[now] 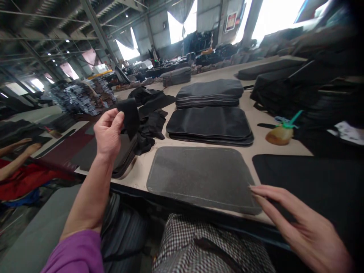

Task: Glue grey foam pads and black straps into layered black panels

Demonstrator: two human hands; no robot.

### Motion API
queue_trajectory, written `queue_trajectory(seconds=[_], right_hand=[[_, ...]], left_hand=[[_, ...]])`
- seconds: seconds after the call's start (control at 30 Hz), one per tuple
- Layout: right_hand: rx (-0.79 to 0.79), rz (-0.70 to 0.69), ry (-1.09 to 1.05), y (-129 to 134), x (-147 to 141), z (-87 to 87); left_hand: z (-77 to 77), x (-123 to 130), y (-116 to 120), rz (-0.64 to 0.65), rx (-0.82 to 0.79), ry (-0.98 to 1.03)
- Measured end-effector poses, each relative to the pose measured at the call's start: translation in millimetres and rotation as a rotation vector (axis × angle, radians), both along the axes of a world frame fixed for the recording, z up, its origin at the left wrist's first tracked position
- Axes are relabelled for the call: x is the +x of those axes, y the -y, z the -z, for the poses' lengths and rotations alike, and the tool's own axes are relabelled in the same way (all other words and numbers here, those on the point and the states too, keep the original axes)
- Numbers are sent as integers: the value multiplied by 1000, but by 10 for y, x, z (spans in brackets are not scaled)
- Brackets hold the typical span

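Observation:
My left hand (109, 131) is raised over the left side of the table, thumb and fingers pinching a small black piece of flat material (131, 119) that hangs down. Before me lies a dark grey rounded panel (199, 178) with a pale line along its border. At that panel's right edge, the fingertips of my right hand (298, 223) are pressed together; whether they grip the edge or something tiny cannot be made out. Beyond the panel sits a stack of black rounded panels (210, 123), with another stack (210, 91) behind it.
Crumpled black scraps (150, 125) lie left of the stacks, near a pile of dark panels (125, 155). To the right are a bag of amber liquid with a green tube (280, 134) and a large black sheet (309, 174). Another person's hands (32, 148) show at far left.

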State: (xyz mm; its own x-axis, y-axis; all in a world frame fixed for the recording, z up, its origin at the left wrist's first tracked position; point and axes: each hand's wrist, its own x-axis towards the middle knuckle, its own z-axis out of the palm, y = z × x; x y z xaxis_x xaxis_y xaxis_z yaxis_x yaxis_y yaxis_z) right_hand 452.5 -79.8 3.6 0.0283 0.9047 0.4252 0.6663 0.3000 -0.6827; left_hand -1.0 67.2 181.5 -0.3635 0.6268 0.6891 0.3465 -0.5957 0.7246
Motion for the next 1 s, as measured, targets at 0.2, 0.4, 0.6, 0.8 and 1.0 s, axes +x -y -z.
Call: queue_trajectory(seconds=[0.2,0.4,0.6,0.8,1.0], right_hand=[[-144,-532,-597,115,-810,-796],[-472,-470,-1093,295,-1078,-544],[-571,-334,-1228,451,-745,-181],[-616,-258,-1173,513,-607,-125],[-537,-217,-941,535,-536,-65]], left_hand=[[90,1112,1223,343,-211,-149],[664,1597,1557,536,-418,-299],[1048,1795,1483,787,-853,38],[1249,1979,1454,1070,-1106,339],[1375,2063,1422,921,-1106,269]])
